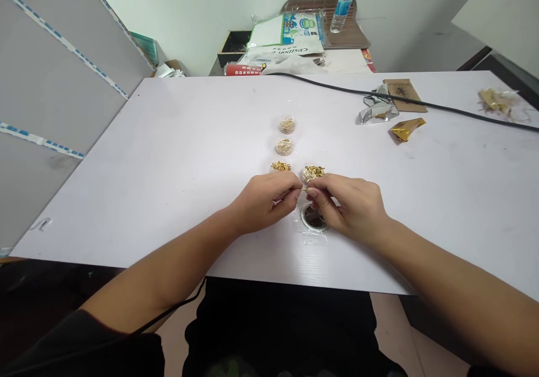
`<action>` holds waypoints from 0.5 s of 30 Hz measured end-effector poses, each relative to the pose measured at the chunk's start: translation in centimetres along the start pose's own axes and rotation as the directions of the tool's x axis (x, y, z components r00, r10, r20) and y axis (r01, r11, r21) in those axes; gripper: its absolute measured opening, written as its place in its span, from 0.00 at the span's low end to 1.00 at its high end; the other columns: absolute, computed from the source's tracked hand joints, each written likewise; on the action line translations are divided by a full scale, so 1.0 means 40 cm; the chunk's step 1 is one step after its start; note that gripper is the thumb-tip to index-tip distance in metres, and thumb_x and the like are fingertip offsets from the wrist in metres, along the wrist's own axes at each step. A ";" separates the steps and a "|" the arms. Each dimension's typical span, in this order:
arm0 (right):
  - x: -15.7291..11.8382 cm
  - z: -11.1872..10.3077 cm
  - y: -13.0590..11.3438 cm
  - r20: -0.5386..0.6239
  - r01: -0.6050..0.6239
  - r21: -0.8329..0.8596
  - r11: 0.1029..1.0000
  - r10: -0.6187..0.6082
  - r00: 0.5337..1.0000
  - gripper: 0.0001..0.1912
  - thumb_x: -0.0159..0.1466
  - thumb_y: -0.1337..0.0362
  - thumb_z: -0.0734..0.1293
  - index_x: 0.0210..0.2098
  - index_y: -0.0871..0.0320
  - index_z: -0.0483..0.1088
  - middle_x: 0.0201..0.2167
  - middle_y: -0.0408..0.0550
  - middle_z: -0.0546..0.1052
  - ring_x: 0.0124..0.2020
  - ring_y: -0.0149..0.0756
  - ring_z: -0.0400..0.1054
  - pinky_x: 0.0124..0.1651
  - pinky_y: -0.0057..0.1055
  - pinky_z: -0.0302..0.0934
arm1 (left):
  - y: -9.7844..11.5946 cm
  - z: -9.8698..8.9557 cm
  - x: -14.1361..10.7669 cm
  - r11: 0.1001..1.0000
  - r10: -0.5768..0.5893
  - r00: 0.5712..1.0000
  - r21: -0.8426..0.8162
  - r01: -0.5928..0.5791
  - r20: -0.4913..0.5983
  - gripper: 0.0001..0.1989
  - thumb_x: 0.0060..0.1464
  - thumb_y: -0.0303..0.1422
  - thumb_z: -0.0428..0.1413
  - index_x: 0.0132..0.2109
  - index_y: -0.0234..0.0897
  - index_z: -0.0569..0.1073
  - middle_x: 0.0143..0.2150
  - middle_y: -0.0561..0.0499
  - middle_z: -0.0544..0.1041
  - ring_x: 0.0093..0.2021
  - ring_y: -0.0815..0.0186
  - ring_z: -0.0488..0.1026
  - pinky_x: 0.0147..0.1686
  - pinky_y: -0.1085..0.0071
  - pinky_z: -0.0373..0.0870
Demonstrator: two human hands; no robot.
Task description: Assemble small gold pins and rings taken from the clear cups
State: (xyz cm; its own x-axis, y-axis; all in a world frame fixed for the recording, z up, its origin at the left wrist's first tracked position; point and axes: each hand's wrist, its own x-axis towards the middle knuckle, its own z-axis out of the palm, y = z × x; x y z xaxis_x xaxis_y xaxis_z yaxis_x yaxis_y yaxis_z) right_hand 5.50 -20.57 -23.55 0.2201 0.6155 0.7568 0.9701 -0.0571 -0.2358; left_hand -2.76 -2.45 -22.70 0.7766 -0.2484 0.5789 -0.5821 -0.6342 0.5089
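My left hand (272, 200) and my right hand (351, 203) meet fingertip to fingertip over the white table, both pinched on a small thin gold piece (304, 189) between them. Just beyond my right fingertips is a small container heaped with gold pieces (314, 171). Another heap of gold pieces (281, 166) lies behind my left hand, partly hidden by it. Farther back stand two small round clear containers, one with gold pieces (284, 146), one with paler thin pieces (287, 124). A round dark dish with a pale rim (314, 218) sits below my right fingers, partly covered.
A black cable (349, 90) crosses the table's back. Silver wrappers (378, 112), a gold wrapper (406, 130), a brown card (405, 95) and a clear bag (499, 102) lie at the back right. Behind the table stands a bottle (342, 9); a grey partition (50, 57) borders the left.
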 end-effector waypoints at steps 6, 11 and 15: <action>0.000 0.001 -0.004 -0.014 -0.014 0.013 1.000 0.014 1.000 0.06 0.67 0.72 0.64 0.36 0.55 0.65 0.23 0.42 0.75 0.23 0.30 0.69 0.24 0.27 0.63 | 0.002 0.000 0.000 1.000 -0.007 1.000 -0.015 0.007 -0.005 0.06 0.58 0.22 0.49 0.34 0.35 0.65 0.24 0.57 0.62 0.25 0.74 0.57 0.25 0.77 0.57; 0.008 -0.004 -0.012 -0.019 -0.052 0.080 0.995 0.054 0.998 0.07 0.67 0.72 0.65 0.35 0.54 0.66 0.22 0.41 0.74 0.21 0.29 0.69 0.22 0.26 0.62 | 0.005 -0.003 0.001 0.999 -0.018 1.000 -0.039 0.018 -0.002 0.06 0.59 0.22 0.49 0.34 0.35 0.65 0.24 0.57 0.61 0.24 0.74 0.57 0.25 0.77 0.58; 0.013 -0.009 -0.017 0.002 -0.102 0.160 0.982 0.103 0.995 0.07 0.66 0.73 0.66 0.34 0.56 0.67 0.20 0.39 0.73 0.19 0.27 0.68 0.21 0.24 0.61 | 0.005 -0.006 0.001 0.997 -0.033 0.999 -0.067 0.034 0.010 0.05 0.58 0.22 0.49 0.34 0.34 0.66 0.24 0.58 0.59 0.24 0.75 0.56 0.25 0.78 0.57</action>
State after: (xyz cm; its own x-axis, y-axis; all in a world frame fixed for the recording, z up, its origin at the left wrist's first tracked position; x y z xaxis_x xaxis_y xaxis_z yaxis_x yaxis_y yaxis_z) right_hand 4.97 -20.50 -22.78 0.3191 0.6079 0.7271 0.9136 0.0067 -0.4065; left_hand -2.91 -2.43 -22.41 0.7979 -0.2348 0.5551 -0.5705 -0.5913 0.5699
